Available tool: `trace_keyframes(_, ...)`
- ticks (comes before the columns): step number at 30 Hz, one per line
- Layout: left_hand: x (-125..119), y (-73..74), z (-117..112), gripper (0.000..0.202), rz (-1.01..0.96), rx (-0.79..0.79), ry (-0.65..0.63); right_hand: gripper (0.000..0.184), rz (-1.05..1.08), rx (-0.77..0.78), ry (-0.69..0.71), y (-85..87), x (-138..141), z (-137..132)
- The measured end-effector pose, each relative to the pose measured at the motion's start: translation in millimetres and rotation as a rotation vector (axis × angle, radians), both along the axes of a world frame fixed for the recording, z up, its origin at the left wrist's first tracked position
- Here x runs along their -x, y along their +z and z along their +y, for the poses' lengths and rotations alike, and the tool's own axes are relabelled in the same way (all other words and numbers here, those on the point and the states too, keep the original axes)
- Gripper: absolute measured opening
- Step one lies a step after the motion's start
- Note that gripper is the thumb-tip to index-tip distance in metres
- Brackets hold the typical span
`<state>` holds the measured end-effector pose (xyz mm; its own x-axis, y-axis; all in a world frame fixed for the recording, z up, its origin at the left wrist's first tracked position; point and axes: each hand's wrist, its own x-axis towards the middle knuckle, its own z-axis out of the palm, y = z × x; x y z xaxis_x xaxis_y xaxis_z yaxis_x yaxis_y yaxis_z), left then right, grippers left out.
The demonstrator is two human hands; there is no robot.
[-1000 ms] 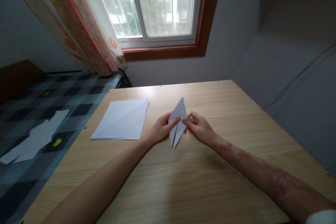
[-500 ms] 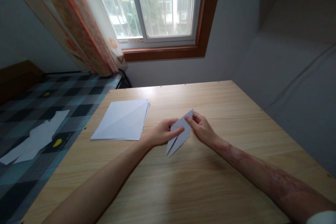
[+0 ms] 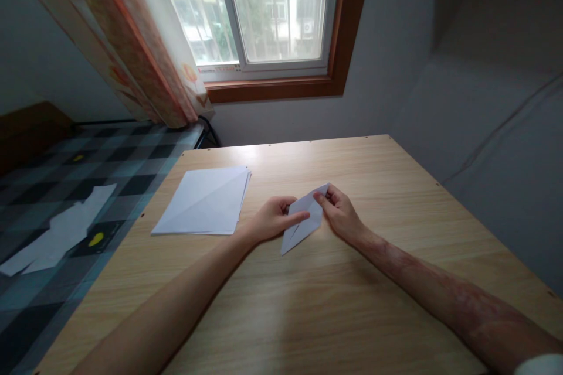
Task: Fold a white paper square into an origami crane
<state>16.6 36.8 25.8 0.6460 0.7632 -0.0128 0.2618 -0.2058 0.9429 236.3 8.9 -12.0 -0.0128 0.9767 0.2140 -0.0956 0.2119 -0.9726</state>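
Observation:
A small folded sheet of white paper (image 3: 303,225) is held between my two hands above the wooden table. My left hand (image 3: 275,218) pinches its left side, the thumb lying flat across the front face. At the upper right corner, my right hand (image 3: 338,208) grips the paper between thumb and fingers. The lower end tapers to a point, and a short slit or fold line shows below my left thumb. Fingers behind the paper are partly hidden.
A stack of white paper squares (image 3: 202,202), the top one creased diagonally, lies at the table's (image 3: 352,304) left. Cut paper scraps (image 3: 65,231) rest on the checked bed (image 3: 149,152) beside it. A curtain (image 3: 145,41) hangs by the window (image 3: 281,12) behind.
The two lower points of the folded paper, apart before, now lie together as one. The paper has turned slightly, its top corner shifting right with my right hand.

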Motion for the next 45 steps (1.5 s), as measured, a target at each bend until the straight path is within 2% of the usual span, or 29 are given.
trace_keyframes(10,-2,2.8,0,0.053,-0.025,0.027,0.068,0.042,0.029,0.000,-0.037,0.9,1,0)
trace_keyframes(15,-1,-0.8,2,0.063,-0.063,0.022,0.082,0.040,0.030,-0.006,-0.064,-0.7,1,1)
trace_keyframes(19,-1,-3.8,4,0.063,-0.079,0.030,0.089,0.038,0.024,-0.021,-0.079,-1.7,0,1)
trace_keyframes(24,-1,-1.8,4,0.063,-0.107,0.063,0.073,0.036,0.056,-0.037,-0.122,-7.1,-3,5)
trace_keyframes(30,0,5.0,-3,0.058,-0.083,0.154,-0.018,0.035,0.098,-0.037,-0.226,-14.7,-8,12)
trace_keyframes(37,1,3.2,-2,0.067,-0.009,0.064,-0.055,0.038,0.095,-0.045,-0.269,-15.9,-9,15)
trace_keyframes(45,1,4.4,-3,0.072,-0.026,0.066,-0.057,0.042,0.075,-0.043,-0.276,-8.1,-7,12)
